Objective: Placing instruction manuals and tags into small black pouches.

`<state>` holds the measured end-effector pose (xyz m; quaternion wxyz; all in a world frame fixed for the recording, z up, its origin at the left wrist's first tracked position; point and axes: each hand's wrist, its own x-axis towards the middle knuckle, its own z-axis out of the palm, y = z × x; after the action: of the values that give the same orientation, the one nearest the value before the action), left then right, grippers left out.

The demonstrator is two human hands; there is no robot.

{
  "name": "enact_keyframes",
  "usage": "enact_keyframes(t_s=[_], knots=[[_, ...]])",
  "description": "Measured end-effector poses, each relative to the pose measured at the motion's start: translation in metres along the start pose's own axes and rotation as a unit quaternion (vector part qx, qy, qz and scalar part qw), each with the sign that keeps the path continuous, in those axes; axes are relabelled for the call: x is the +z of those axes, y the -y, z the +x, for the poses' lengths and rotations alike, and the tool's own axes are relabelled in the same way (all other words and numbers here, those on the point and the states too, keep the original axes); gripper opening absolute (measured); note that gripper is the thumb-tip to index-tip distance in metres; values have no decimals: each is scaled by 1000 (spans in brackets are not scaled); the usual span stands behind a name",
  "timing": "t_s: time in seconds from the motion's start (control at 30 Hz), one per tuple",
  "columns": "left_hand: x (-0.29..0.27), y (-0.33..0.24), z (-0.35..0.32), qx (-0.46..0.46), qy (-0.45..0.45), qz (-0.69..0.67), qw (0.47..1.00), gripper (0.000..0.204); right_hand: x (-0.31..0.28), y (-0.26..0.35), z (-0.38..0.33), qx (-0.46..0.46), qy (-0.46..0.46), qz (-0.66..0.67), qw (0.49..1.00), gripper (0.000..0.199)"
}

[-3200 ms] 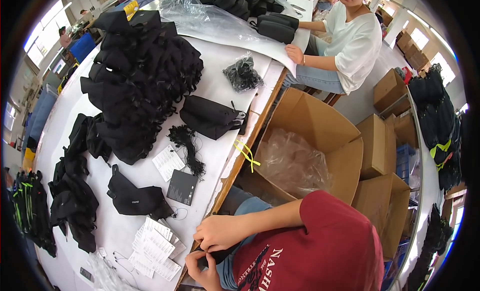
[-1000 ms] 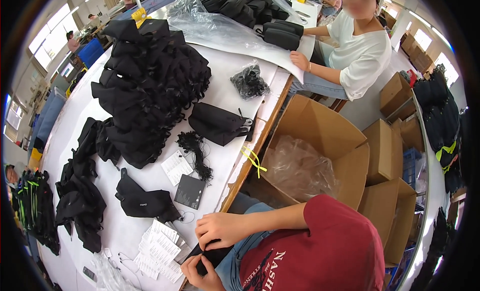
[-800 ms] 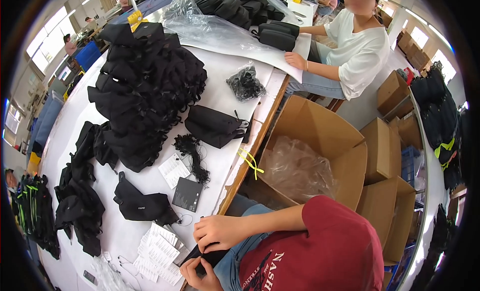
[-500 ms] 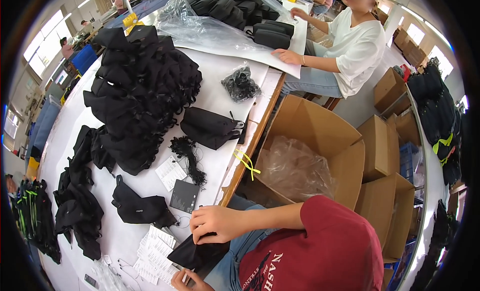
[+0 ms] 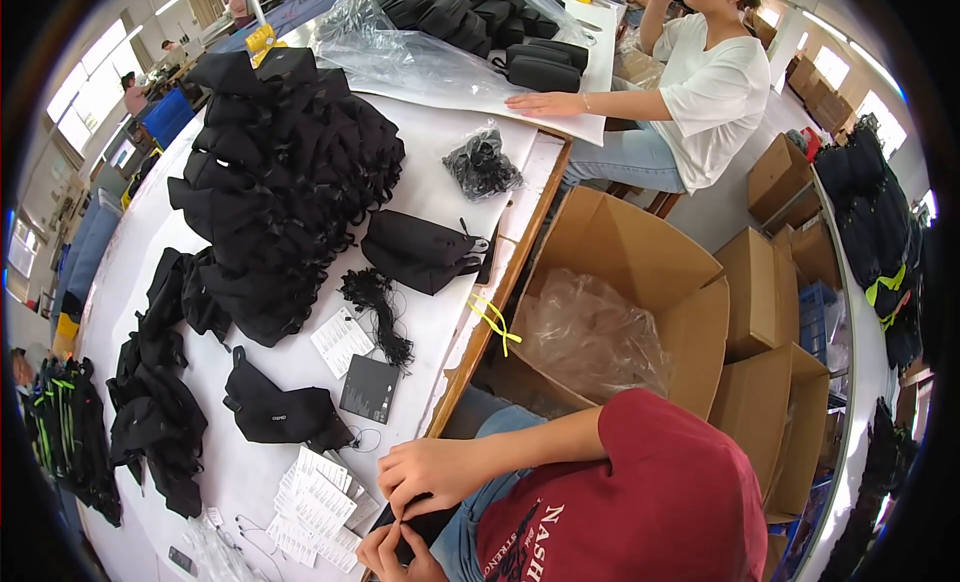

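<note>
My right hand (image 5: 430, 472) and my left hand (image 5: 392, 554) meet at the near edge of the white table (image 5: 440, 197), just in front of my red shirt. Both pinch a small black item (image 5: 425, 527) between them; most of it is hidden by my fingers. A stack of white paper tags (image 5: 312, 502) lies just left of my hands. Beyond it are a black waist bag (image 5: 275, 417) and a black card (image 5: 368, 389).
A large pile of black bags (image 5: 280, 192), another black bag (image 5: 420, 252) and a bundle of black cords (image 5: 378, 307) lie on the table. An open cardboard box (image 5: 640, 252) with a clear plastic liner (image 5: 590, 332) stands to my right. A co-worker in white (image 5: 705, 92) sits at the far end.
My left hand has come up to my right hand, and the black item is now tucked between them. The co-worker's hand has slid across the clear plastic.
</note>
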<state>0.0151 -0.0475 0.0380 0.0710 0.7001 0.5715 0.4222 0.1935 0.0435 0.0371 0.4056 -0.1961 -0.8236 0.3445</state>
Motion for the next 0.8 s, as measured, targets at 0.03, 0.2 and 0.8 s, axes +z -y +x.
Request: enact_keyframes(t_s=[0.03, 0.2, 0.8], knots=[[0, 0, 0, -1, 0, 0, 1000, 10, 0, 0, 1, 0, 1, 0, 1000, 7], [1, 2, -2, -22, -3, -3, 1000, 12, 0, 0, 4, 2, 3, 1, 1000, 8], [6, 9, -3, -32, -1, -1, 999, 11, 2, -7, 4, 8, 6, -3, 1000, 10]])
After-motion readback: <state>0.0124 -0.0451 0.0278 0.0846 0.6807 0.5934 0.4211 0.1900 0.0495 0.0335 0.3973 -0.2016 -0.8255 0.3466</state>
